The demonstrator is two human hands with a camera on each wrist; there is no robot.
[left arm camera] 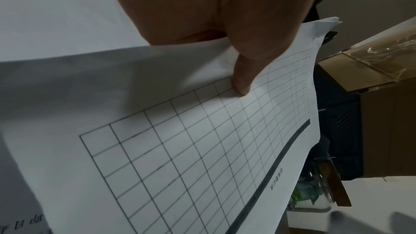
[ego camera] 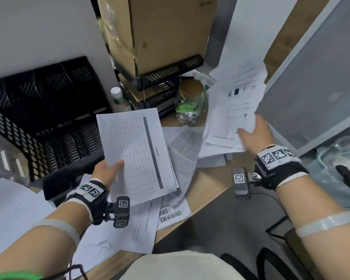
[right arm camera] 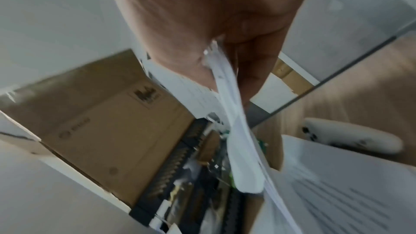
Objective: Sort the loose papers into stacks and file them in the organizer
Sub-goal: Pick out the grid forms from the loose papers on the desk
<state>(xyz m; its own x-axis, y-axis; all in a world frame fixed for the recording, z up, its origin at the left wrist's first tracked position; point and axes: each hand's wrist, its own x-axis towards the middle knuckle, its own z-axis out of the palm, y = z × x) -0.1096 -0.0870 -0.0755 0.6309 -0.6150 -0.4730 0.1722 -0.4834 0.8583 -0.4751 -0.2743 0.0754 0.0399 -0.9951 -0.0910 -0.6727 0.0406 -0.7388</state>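
At frame centre, the left hand (ego camera: 107, 172) pinched a grid-sheet stack (ego camera: 137, 152); at right, the right hand (ego camera: 255, 136) pinched blurred printed pages (ego camera: 232, 102). The black organizer (ego camera: 49, 116) stood upper left on the bench (ego camera: 206, 190).

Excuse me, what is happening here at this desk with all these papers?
A person is sorting papers. The left hand holds a small stack topped by a grid sheet, thumb pressed on it. The right hand grips a bundle of printed pages, lifted above the desk. More loose sheets lie on the desk, and the black organizer stands at the left.
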